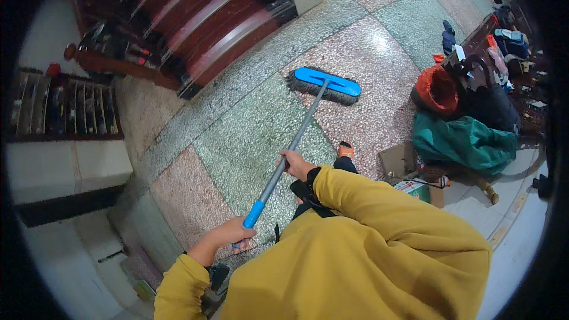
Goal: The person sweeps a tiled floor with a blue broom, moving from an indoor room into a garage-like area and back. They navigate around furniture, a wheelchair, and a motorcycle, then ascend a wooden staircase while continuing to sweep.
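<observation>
Both hands are wrapped around a long broom (305,121). The left hand (228,234) is closed tight around the blue grip at the near end of the grey stick. The right hand (295,165) is closed around the stick higher up, about the middle. Both arms wear yellow sleeves (379,213).

The broom leans away from the person. Its blue head (327,82) with dark bristles sits on the floor (237,142), far out in front. The floor is made of big speckled squares, some green and some pink. One foot in an orange shoe (345,150) shows just below the right hand.

To the right of the broom head there is a red bag (437,89) and a green cloth heap (465,141), with a brown cardboard box (398,160) near them. More clothes and bags lie on a dark bench (483,38) behind those. At the top left, dark red steps (207,24) go up. A low shelf (65,106) with small things stands at the far left.
</observation>
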Tool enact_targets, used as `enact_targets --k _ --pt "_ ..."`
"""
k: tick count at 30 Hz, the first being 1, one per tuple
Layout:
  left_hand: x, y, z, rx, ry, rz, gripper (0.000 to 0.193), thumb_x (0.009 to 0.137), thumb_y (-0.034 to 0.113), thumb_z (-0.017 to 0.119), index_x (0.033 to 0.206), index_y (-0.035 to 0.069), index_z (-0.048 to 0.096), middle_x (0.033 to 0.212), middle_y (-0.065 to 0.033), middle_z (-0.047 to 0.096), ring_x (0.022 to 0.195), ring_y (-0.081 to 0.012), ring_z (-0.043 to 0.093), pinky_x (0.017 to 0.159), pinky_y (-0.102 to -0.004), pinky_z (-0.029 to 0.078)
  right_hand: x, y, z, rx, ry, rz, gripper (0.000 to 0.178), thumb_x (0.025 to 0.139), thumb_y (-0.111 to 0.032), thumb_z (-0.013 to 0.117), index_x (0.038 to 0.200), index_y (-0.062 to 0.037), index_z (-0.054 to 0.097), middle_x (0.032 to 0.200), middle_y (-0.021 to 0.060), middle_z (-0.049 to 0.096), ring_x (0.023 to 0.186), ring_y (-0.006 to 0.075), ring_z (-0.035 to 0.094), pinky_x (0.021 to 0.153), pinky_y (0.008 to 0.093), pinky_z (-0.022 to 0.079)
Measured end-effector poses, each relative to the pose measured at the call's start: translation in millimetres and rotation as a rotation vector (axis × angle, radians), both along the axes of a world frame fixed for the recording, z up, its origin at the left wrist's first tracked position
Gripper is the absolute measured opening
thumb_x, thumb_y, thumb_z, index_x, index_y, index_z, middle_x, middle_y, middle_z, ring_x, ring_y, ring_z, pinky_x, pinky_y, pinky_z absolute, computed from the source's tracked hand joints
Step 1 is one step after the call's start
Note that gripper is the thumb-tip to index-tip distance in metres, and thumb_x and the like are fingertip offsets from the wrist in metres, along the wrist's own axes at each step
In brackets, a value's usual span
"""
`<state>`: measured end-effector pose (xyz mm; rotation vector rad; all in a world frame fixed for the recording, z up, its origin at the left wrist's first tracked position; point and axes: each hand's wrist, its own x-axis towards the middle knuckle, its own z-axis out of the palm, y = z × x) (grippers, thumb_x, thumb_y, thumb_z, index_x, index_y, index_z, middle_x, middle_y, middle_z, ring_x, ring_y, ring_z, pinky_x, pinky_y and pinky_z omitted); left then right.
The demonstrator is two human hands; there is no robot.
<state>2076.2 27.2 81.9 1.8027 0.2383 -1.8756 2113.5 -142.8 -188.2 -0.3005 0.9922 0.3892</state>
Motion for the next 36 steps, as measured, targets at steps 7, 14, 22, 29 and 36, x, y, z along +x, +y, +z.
enact_targets --k 7,14,22,29,36 --pt "119 -171 -18 0.032 -0.034 -0.227 0.012 0.068 0.010 0.050 0.066 0.000 0.043 0.053 -0.0077 0.049 0.040 -0.0156 0.049 0.033 -0.0304 0.041 82 -184 6 -0.132 -0.202 -0.072 0.015 0.078 -0.010 0.042 0.079 0.0044 0.043 0.060 0.0136 0.051 0.051 0.0248 0.053 0.049 0.0338 0.047" --pt "175 -364 -116 -0.132 -0.185 -0.337 0.012 0.070 0.011 0.049 0.065 0.002 0.044 0.048 -0.0063 0.047 0.035 -0.0152 0.044 0.031 -0.0295 0.035 119 -362 6 -0.454 -0.028 -0.150 0.017 0.080 -0.010 0.040 0.091 0.0038 0.038 0.072 0.0143 0.052 0.061 0.0262 0.057 0.051 0.0358 0.050" --pt "193 -479 -144 -0.272 -0.299 -0.188 0.021 0.073 0.023 0.053 0.069 0.004 0.046 0.046 -0.0037 0.044 0.035 -0.0131 0.042 0.031 -0.0266 0.032 104 -429 38 -0.449 -0.053 -0.021 0.037 0.080 -0.037 0.047 0.097 -0.0046 0.041 0.076 0.0076 0.057 0.064 0.0195 0.055 0.056 0.0339 0.047" --pt "251 -385 -42 -0.081 -0.228 -0.320 0.029 0.074 0.032 0.055 0.066 0.006 0.044 0.047 -0.0039 0.046 0.032 -0.0123 0.042 0.029 -0.0260 0.032 161 -434 21 -0.309 -0.166 0.066 0.037 0.084 -0.037 0.039 0.069 -0.0050 0.048 0.060 0.0082 0.049 0.050 0.0204 0.051 0.049 0.0353 0.045" --pt "251 -326 -6 -0.029 -0.455 -0.400 0.021 0.075 0.023 0.054 0.075 0.004 0.045 0.053 -0.0053 0.047 0.042 -0.0134 0.047 0.038 -0.0275 0.038 188 -410 6 -0.112 -0.073 0.434 0.017 0.076 -0.014 0.051 0.073 0.0031 0.050 0.066 0.0158 0.054 0.055 0.0278 0.056 0.044 0.0385 0.047"
